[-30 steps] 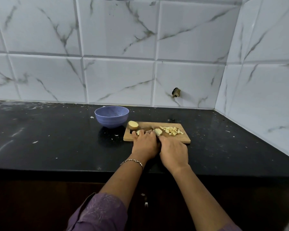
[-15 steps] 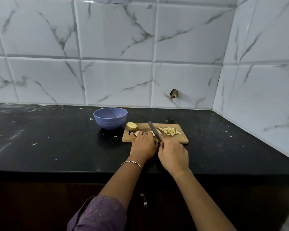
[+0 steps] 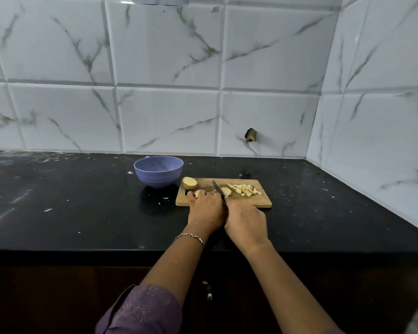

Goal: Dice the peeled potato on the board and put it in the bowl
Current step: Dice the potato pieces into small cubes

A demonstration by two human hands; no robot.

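A wooden cutting board [image 3: 258,203] lies on the black counter. A potato half [image 3: 190,183] rests at its far left corner, and a pile of diced potato [image 3: 245,189] sits on its right side. My left hand [image 3: 206,208] presses a potato piece [image 3: 198,193] onto the board. My right hand [image 3: 246,222] grips a knife [image 3: 218,188] whose blade points away from me, right beside a cut slice [image 3: 226,191]. A blue bowl [image 3: 158,171] stands left of the board and looks empty.
The black counter [image 3: 82,206] carries scattered white specks and scraps. Marble-patterned tiled walls close it off behind and to the right. A dark hole [image 3: 250,135] marks the back wall. The counter's front edge runs just below my wrists.
The knife blade has come up into view from a low cutting position, and a slice now lies to its right. My left hand still holds its piece in place.
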